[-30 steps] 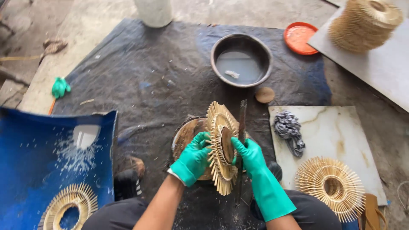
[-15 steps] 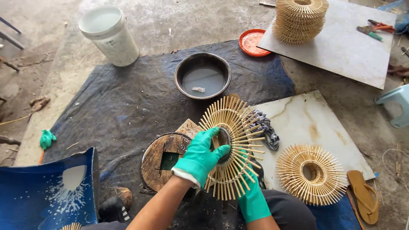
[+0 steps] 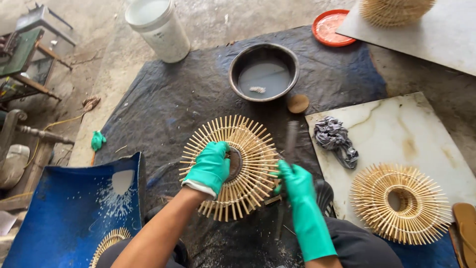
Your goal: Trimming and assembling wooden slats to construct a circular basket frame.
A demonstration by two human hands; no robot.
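A dark tarp point(image 3: 163, 106) covers the floor, and everything else sits around the round sunburst frame of pale sticks point(image 3: 233, 166) at its middle. Beyond the frame stands a white lidded bucket point(image 3: 157, 29), unlabelled side showing, and nearer, a dark bowl of grey liquid point(image 3: 264, 72). The left hand point(image 3: 210, 166), green-gloved, presses flat on the frame's hub, fingers closed over it. The right hand point(image 3: 293, 179) grips a blurred brush point(image 3: 290, 139) at the frame's edge.

I count 3 flat stick rings: one point(image 3: 233, 166) in hand, one point(image 3: 401, 203) on slab, one point(image 3: 110, 243) on blue sheet. 1 stack point(image 3: 394, 10). 1 bowl point(image 3: 264, 72), 1 bucket point(image 3: 156, 27).
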